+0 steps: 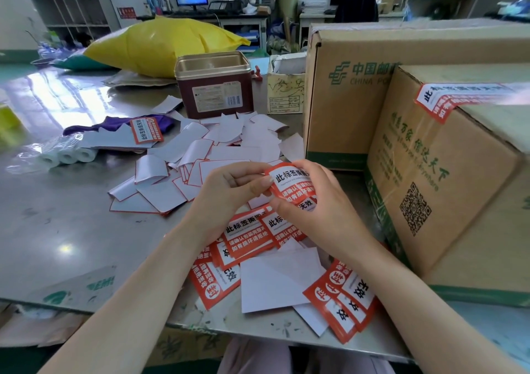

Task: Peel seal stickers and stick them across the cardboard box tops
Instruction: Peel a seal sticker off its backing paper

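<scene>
Both my hands hold one red and white seal sticker (291,183) above the table's front middle. My left hand (229,190) pinches its left edge with the thumb on top. My right hand (315,201) grips its right side from behind and hides that part. Beneath my hands several more seal stickers (249,234) lie in a loose heap, with others near the table edge (344,302). At the right stands a cardboard box (447,172) with a seal sticker (447,99) stuck across its top edge. A taller cardboard box (344,92) stands behind it.
Several white backing papers (200,155) are scattered over the steel table (63,224) left of my hands. Further back stand a brown tin (213,86), a yellow sack (160,43), small white rolls (67,155) and a purple cloth (114,122).
</scene>
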{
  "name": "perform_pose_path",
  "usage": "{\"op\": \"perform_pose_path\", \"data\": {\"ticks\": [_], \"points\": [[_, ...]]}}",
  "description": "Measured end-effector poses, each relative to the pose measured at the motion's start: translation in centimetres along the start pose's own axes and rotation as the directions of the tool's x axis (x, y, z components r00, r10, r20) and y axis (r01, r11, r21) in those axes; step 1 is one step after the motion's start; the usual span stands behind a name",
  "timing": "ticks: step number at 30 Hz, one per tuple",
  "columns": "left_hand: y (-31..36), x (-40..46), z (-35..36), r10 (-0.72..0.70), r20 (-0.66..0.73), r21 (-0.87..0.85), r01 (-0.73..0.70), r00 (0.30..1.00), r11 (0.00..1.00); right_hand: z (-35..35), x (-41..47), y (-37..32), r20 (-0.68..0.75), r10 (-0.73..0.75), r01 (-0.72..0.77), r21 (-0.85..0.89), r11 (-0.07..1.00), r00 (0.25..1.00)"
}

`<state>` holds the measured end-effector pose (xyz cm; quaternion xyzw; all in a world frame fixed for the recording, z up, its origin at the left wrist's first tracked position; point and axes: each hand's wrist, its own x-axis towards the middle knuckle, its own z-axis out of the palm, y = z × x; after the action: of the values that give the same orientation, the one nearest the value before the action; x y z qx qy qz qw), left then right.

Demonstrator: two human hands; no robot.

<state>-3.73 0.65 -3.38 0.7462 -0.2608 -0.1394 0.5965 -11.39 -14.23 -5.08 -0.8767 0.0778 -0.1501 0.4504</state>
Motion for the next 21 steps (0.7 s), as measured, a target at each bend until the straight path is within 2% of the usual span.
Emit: {"op": "perform_pose_path", "data": {"ticks": [7, 13, 17, 21], "points": [[-0.30, 0.13, -0.10, 0.011, 0.013, -0.048, -0.010, 1.000, 0.999, -0.32, -0.08, -0.35, -0.020, 0.034, -0.033, 0.076, 0.997, 0.999], [-0.42, 0.19, -0.10, 0.019, 0.038, -0.011, -0.018, 0.999, 1.000, -0.25, -0.02, -0.03, -0.061, 0.014, -0.010, 0.052, 0.999, 0.998], [-0.51, 0.21, -0.14, 0.009, 0.055, -0.055, -0.006, 0.998, 0.998, -0.36, -0.09, -0.10, -0.075, 0.016, -0.012, 0.061, 0.998, 0.997], [-0.46, 0.25, -0.18, 0.025, 0.038, -0.020, -0.025, 0.999, 0.999, -0.38, -0.20, -0.52, -0.010, 0.023, -0.023, 0.034, 0.999, 1.000]]}}
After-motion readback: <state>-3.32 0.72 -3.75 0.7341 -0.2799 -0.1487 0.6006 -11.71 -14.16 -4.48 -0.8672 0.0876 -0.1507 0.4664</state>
